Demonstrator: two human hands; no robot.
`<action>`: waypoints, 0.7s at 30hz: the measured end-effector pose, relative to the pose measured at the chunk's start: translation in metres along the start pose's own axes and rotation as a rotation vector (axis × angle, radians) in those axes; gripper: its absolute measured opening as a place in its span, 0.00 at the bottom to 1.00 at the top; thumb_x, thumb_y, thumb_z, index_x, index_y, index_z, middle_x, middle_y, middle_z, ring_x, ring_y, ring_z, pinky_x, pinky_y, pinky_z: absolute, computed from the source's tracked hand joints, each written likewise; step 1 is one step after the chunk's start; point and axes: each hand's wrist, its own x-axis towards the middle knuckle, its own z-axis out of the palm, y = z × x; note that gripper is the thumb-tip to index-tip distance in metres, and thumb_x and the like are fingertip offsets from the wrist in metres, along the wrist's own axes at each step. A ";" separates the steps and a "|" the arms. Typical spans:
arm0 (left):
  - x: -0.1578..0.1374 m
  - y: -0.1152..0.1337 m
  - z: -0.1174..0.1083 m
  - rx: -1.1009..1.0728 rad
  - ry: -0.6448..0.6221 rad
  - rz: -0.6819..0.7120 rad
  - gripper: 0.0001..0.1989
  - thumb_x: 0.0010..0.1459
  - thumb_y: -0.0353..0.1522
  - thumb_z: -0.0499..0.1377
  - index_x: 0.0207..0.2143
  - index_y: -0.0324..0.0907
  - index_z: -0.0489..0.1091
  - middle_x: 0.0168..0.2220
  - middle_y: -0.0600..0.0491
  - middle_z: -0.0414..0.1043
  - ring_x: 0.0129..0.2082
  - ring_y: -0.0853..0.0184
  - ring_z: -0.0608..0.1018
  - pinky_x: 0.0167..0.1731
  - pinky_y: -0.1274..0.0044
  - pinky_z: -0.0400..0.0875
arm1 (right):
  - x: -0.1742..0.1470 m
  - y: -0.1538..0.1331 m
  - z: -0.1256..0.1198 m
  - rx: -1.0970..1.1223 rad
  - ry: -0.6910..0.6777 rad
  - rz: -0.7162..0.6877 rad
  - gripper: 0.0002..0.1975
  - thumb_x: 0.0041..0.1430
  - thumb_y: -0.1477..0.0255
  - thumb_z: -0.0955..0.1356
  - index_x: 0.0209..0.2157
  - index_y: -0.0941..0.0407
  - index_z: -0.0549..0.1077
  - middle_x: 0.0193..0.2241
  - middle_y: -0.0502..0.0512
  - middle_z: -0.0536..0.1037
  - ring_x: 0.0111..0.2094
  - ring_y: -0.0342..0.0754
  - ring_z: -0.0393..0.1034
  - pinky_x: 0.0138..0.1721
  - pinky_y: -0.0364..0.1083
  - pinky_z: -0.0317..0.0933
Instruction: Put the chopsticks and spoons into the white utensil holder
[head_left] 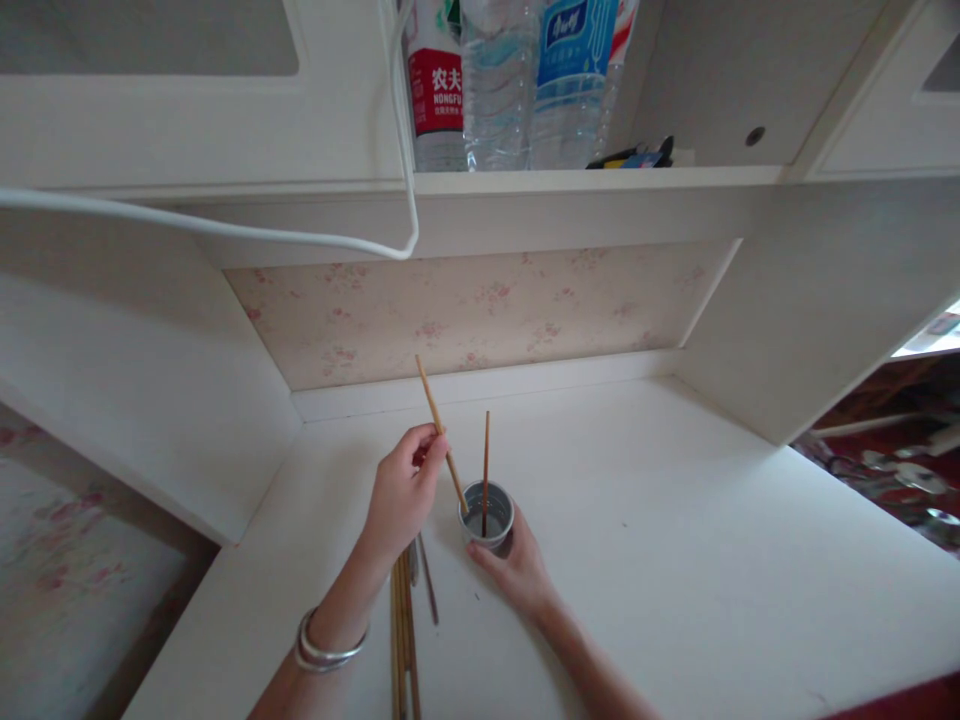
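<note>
My left hand (409, 480) pinches a wooden chopstick (430, 398) around its middle. That chopstick slants down to the right, and its lower tip is inside the rim of a grey cup (463, 492). A second chopstick (487, 450) stands nearly upright in the cup, leaning on nothing I can make out. Around the near right side of the cup curls my right hand (521, 570), thumb at the front; its other fingers are mostly hidden. Below my left hand lie several more chopsticks (405, 640) and a dark, thin stick (428, 580) on the white desktop (637, 560).
Above the desk, a shelf (675, 178) holds several plastic bottles (499, 90) and small dark items (637, 157). A white cable (300, 236) hangs across the upper left. Side panels (817, 300) border the desk, and cluttered objects (900, 475) show beyond its right edge.
</note>
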 end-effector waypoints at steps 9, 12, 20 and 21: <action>-0.001 -0.041 0.051 0.187 -0.109 -0.006 0.13 0.63 0.40 0.52 0.39 0.42 0.72 0.35 0.52 0.77 0.34 0.66 0.77 0.36 0.76 0.68 | 0.002 0.004 -0.001 -0.026 0.005 -0.035 0.35 0.49 0.69 0.74 0.58 0.51 0.62 0.54 0.57 0.72 0.55 0.57 0.66 0.57 0.56 0.59; -0.009 -0.048 0.059 0.188 -0.131 -0.021 0.14 0.63 0.40 0.52 0.38 0.41 0.72 0.35 0.52 0.77 0.33 0.67 0.77 0.36 0.76 0.69 | 0.003 0.004 -0.002 -0.014 0.000 -0.056 0.35 0.49 0.69 0.74 0.58 0.51 0.62 0.54 0.57 0.71 0.55 0.56 0.66 0.56 0.55 0.60; -0.018 -0.061 0.069 0.208 -0.105 0.002 0.10 0.62 0.36 0.53 0.37 0.42 0.72 0.37 0.52 0.75 0.35 0.68 0.76 0.39 0.76 0.69 | 0.003 0.004 0.000 0.000 -0.006 -0.053 0.35 0.50 0.70 0.74 0.59 0.52 0.61 0.54 0.59 0.71 0.55 0.56 0.66 0.57 0.56 0.59; -0.018 -0.062 0.070 0.214 -0.101 0.007 0.10 0.62 0.36 0.53 0.37 0.42 0.72 0.37 0.52 0.75 0.35 0.67 0.76 0.40 0.75 0.69 | 0.004 0.004 0.000 0.000 -0.006 -0.056 0.35 0.50 0.70 0.74 0.59 0.52 0.61 0.54 0.59 0.71 0.55 0.57 0.66 0.57 0.56 0.59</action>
